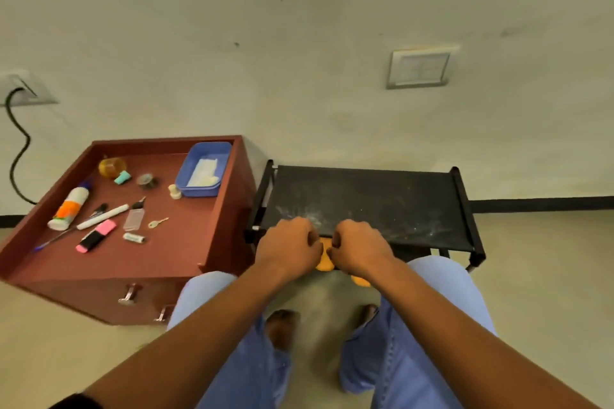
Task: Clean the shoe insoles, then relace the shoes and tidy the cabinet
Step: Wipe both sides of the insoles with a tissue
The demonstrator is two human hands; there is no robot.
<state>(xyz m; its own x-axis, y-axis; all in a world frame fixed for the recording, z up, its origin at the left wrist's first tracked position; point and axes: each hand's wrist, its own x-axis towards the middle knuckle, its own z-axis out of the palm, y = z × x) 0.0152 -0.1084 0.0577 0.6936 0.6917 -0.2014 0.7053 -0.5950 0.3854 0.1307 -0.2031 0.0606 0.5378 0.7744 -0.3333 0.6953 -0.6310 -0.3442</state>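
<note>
Head view. A seated person is reaching both bare forearms forward over knees in light blue jeans (422,325). The left hand (288,246) and the right hand (360,246) are meeting side by side at the near edge of a black fabric-topped shoe rack (365,199). The fingers of each hand are curling inward into a loose fist, and both hands are closing on an orange object (325,263) that is showing between and just below them. Most of that object is lying hidden under the hands, so whether it is an insole or part of a shoe cannot be told. A second patch of orange (361,281) is peeking out beneath the right wrist. The rack top is carrying pale dusty smears near the hands.

To the left, just beside the rack, a reddish-brown cabinet (186,242) is standing with a raised rim around its top and metal handles on its front. Lying on its top are a white bottle with an orange label (69,208), a white marker (103,216), a pink-and-black highlighter (96,235), a small key (157,222), a clear rectangular case (134,218), an amber jar (112,167) and a blue plastic tray (203,169) holding something white. A black cable (18,149) is running down the wall from a socket at far left. A bare foot (281,329) is resting on the floor between the knees.
</note>
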